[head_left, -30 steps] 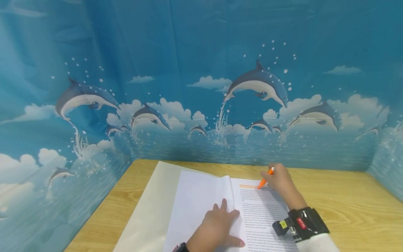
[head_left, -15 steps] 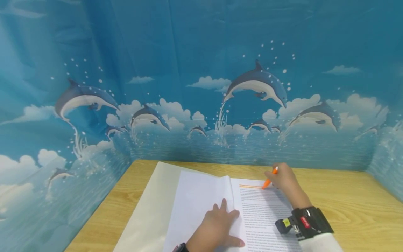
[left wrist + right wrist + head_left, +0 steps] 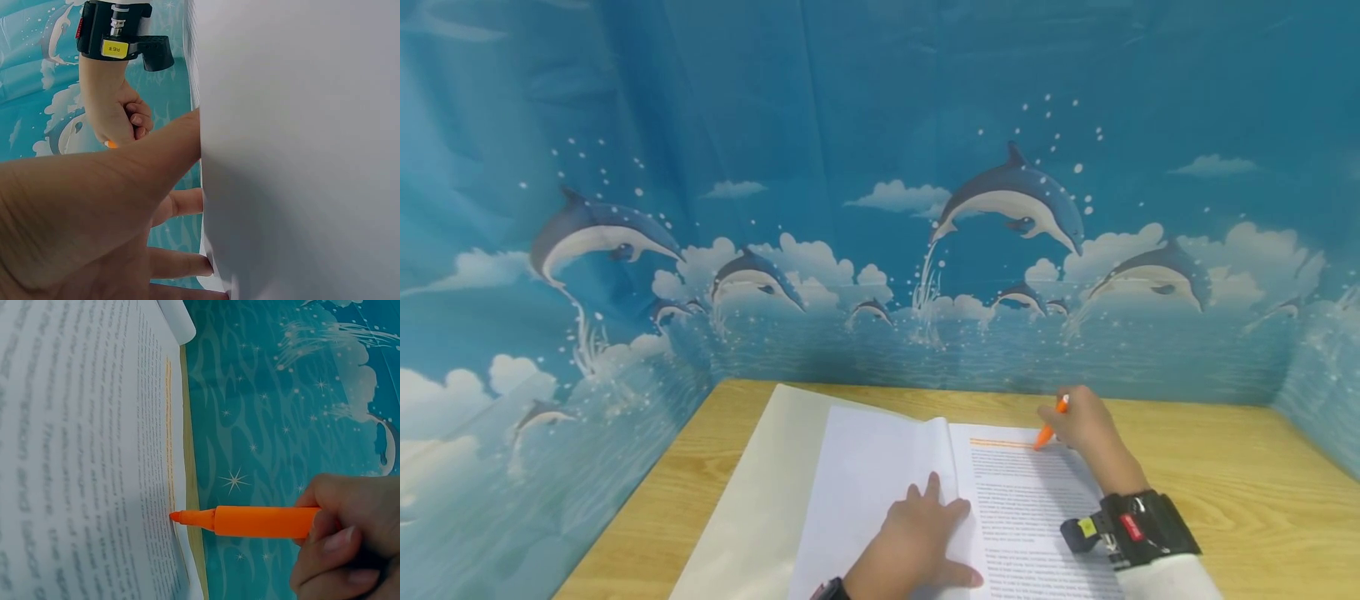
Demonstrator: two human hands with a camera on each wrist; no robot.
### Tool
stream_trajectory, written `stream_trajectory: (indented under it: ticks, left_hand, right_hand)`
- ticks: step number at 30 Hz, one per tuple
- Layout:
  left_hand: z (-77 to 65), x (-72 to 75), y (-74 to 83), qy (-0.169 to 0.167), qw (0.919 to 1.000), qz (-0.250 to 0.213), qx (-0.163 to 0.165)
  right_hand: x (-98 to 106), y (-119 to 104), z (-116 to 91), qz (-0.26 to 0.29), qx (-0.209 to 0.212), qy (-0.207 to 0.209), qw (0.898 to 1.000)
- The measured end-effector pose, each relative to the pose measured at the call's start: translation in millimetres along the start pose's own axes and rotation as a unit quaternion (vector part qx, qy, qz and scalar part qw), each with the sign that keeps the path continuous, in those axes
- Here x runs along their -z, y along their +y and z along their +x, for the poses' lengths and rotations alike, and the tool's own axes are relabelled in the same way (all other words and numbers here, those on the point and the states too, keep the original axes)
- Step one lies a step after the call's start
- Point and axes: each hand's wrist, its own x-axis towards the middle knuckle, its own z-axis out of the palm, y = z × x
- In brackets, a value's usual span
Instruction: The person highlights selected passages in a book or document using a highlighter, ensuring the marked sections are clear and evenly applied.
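My right hand (image 3: pixel 1088 423) grips an orange highlighter (image 3: pixel 262 522), its tip on the top lines of the printed page (image 3: pixel 1022 500). Orange marks (image 3: pixel 169 425) run along those lines up to the tip. With fingers spread, my left hand (image 3: pixel 917 533) presses flat near the fold of the open booklet, its thumb reaching the printed side. The blank left page (image 3: pixel 872 450) lies under that hand. In the left wrist view, paper hides part of the fingertips.
A pale cover sheet (image 3: pixel 760 492) extends left from under the booklet on the wooden table (image 3: pixel 1240 475). Behind the table hangs a blue dolphin-print backdrop (image 3: pixel 865 125). My right wrist wears a black camera strap (image 3: pixel 1150 529).
My right hand has slid to the right with the highlighter, and the orange marking has grown longer that way. The left hand has stayed in place.
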Motion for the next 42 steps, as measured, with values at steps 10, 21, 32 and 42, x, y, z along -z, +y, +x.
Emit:
stream_trajectory:
  ticks: [10, 21, 32, 42]
  left_hand:
    - [-1.3, 0.6, 0.0, 0.007, 0.9999, 0.011, -0.004]
    - [-1.9, 0.1, 0.1, 0.010, 0.9998, 0.014, -0.007]
    - [-7.3, 0.3, -0.5, 0.047, 0.9982, 0.024, -0.029]
    - [-11.4, 7.2, -3.7, 0.016, 0.9990, -0.016, -0.038]
  right_hand:
    - [4, 5, 1, -0.007, 0.000, 0.002, 1.000]
    - [5, 5, 0, -0.029, 0.006, 0.012, 0.999]
    - [4, 5, -1, -0.046, 0.034, 0.011, 0.998]
    - [18, -16, -10, -0.033, 0.055, 0.039, 0.997]
